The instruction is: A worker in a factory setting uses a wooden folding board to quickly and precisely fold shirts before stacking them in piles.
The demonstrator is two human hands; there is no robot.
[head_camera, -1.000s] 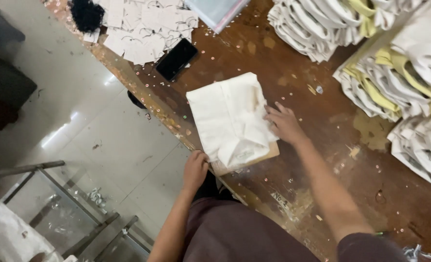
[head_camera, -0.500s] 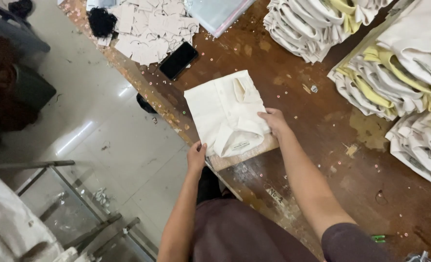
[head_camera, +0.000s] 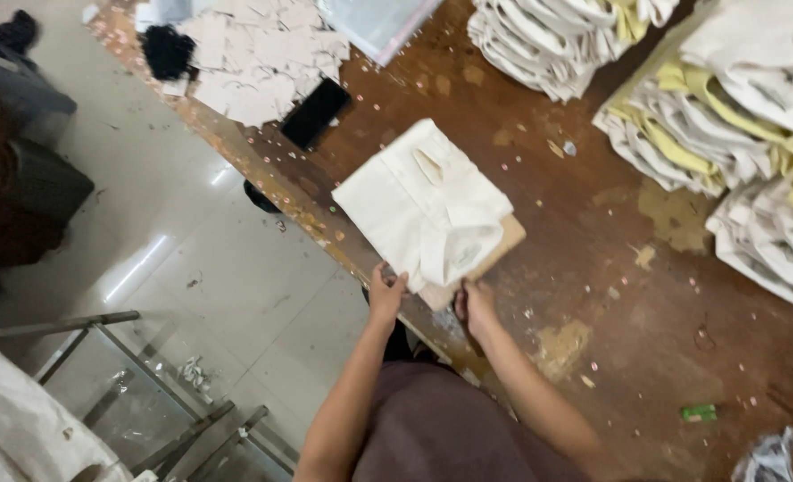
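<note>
I am looking down on a worn brown tabletop (head_camera: 539, 116) that is running diagonally across the view, its surface scuffed, blotched with pale patches and sprinkled with tiny light specks. Its near edge is chipped and flaking where it is meeting the pale glossy floor (head_camera: 209, 295), which is catching a soft streak of light.

A folded cream cloth (head_camera: 423, 201) is lying near that edge on top of a flat brown board (head_camera: 494, 250), whose corner is showing out from under it. My left hand (head_camera: 386, 293) is sitting at the cloth's near corner with its fingers closed on the fabric edge. My right hand (head_camera: 475, 303) is resting just beside it at the near edge of the board, fingers curled against it; I cannot tell whether they are actually pinching it or only pressing.

Farther along the tabletop a black phone (head_camera: 316, 112) is lying flat, just beside a scatter of pale paper pieces (head_camera: 253, 58) and a small black bundle (head_camera: 166, 49). Stacks of folded cream and yellow cloth (head_camera: 735, 116) are piling up along the far right side, well apart from my hands, and another stack (head_camera: 557, 40) is sitting at the top. A small green scrap (head_camera: 700, 412) is lying on the wood to the right.

Down on the floor, a metal frame (head_camera: 111, 357) is standing at lower left, with a white sack (head_camera: 21, 428) beside it.
</note>
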